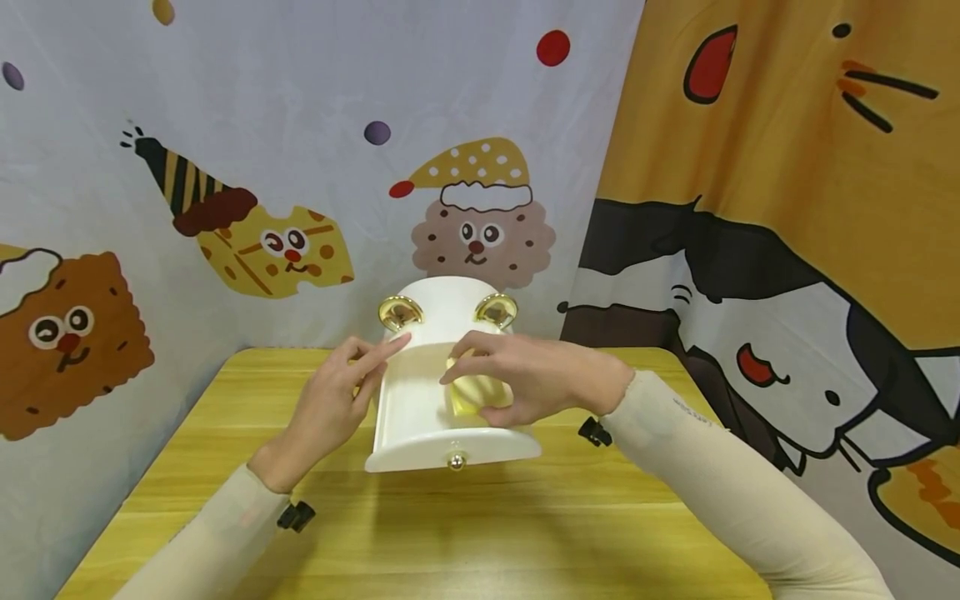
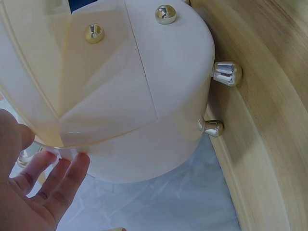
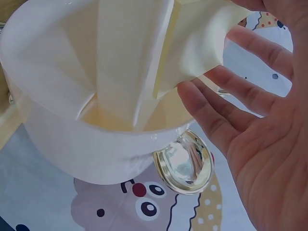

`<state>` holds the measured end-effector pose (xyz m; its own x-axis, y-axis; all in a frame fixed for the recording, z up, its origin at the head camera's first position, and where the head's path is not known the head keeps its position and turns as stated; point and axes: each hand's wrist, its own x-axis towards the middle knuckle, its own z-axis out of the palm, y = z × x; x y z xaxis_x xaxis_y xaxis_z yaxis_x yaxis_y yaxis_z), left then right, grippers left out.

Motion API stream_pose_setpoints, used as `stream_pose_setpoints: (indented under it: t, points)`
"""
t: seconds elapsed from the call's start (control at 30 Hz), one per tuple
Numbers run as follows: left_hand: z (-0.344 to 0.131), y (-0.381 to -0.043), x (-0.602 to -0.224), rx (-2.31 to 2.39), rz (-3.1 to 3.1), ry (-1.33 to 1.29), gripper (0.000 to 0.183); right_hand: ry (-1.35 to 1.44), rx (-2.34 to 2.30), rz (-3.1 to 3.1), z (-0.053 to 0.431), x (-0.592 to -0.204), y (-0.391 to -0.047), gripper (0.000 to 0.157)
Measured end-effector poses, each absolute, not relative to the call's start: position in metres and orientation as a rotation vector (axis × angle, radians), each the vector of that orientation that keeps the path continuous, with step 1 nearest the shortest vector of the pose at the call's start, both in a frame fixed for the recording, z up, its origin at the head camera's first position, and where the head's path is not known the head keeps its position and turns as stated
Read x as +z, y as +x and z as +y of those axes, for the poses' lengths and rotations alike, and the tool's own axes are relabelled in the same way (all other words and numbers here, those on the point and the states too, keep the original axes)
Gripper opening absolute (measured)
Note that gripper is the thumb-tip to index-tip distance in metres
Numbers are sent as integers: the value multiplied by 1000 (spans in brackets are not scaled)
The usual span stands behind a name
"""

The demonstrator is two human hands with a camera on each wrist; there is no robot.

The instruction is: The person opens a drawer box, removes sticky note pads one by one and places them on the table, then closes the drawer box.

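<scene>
Cartoon-print curtain (image 1: 465,75) behind wood-grain table (image 1: 480,533); hands (image 1: 333,396) (image 1: 532,375) at white container (image 1: 415,392), yellow block (image 1: 474,397)

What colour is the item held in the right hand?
The held item is pale yellow, showing best in the head view.

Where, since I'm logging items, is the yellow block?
In the head view, the yellow block is in the right hand, at the right side of the open white box, beyond its gold front knob.
</scene>
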<state>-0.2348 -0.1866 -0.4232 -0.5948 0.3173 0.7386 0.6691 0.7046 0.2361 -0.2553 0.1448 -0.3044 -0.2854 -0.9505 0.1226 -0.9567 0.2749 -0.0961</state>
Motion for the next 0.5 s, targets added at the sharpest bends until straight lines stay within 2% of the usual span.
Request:
stream_pose_setpoints:
  t: [0.5]
  points:
    - [-187, -237, -424, -647, -2221, -754, 62, 1857, 334, -2414, 151, -298, -257, 51]
